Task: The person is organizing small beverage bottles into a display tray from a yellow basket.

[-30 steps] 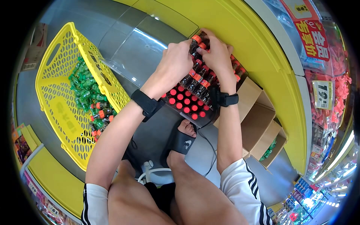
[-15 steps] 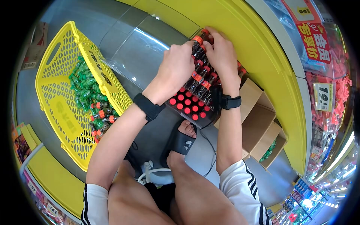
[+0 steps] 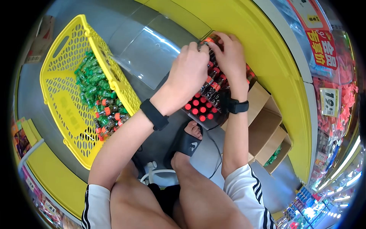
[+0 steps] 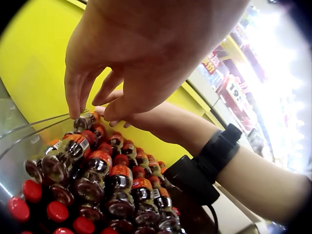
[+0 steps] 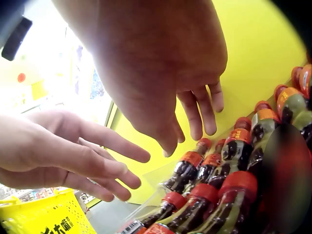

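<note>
Small cola bottles with red caps and orange labels (image 3: 214, 87) lie in stacked rows in a clear plastic bin (image 3: 143, 61). Below them, more red caps (image 3: 199, 108) point upward. Above the far end of the stack is my left hand (image 3: 189, 68), its fingers loosely bent and holding nothing. The left wrist view has its fingertips close to a bottle (image 4: 84, 122) at the top corner. My right hand (image 3: 232, 61) hangs beside it over the same corner. In the right wrist view its relaxed fingers (image 5: 195, 114) are just above the bottle caps (image 5: 204, 143), with no bottle in them.
To the left stands a yellow perforated basket (image 3: 61, 114) with small green bottles (image 3: 91, 74) and some cola bottles (image 3: 110, 114). Open cardboard boxes (image 3: 263, 128) are at the right, beside the yellow shelf base (image 3: 284, 89). A cable (image 3: 217, 160) runs along the floor near the sandalled foot (image 3: 190, 137).
The head view has shifted, so the basket and bin sit further right. My left hand's fingers have loosened at the stack's far corner, and the right hand stays beside it.
</note>
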`<action>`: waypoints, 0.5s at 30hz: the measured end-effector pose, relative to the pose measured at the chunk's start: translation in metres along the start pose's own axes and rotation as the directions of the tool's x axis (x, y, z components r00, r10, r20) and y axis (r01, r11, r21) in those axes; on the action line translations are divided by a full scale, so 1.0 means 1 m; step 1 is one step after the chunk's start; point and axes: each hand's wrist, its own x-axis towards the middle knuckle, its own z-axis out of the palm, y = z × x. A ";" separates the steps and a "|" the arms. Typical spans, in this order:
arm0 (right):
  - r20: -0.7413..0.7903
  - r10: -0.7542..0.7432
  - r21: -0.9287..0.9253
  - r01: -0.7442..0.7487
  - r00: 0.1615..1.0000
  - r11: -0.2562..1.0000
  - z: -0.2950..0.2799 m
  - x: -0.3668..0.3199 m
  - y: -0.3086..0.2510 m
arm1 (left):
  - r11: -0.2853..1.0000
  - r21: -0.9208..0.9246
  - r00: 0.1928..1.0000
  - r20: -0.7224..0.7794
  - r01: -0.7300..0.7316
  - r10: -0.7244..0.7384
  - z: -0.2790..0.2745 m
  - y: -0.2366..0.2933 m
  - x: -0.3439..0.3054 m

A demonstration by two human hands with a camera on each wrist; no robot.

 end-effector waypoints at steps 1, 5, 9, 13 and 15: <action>0.009 -0.012 0.049 0.012 1.000 0.999 -0.005 0.001 -0.005 | 0.998 0.056 1.000 0.009 -0.021 0.021 -0.010 0.006 -0.002; 0.037 -0.078 0.295 0.064 0.996 0.953 -0.024 0.001 -0.048 | 0.998 0.052 0.999 -0.026 -0.033 0.035 -0.045 0.020 -0.014; 0.072 -0.198 0.297 0.168 0.978 0.940 -0.038 -0.002 -0.086 | 0.998 0.063 0.997 -0.079 -0.022 0.027 -0.072 0.022 -0.026; 0.118 -0.262 0.263 0.224 0.958 0.938 -0.046 -0.007 -0.118 | 0.998 0.069 0.995 -0.100 -0.008 0.015 -0.095 0.015 -0.042; 0.141 -0.269 0.262 0.226 0.953 0.938 -0.046 -0.012 -0.134 | 1.000 0.026 0.991 -0.133 0.017 -0.014 -0.108 0.010 -0.054</action>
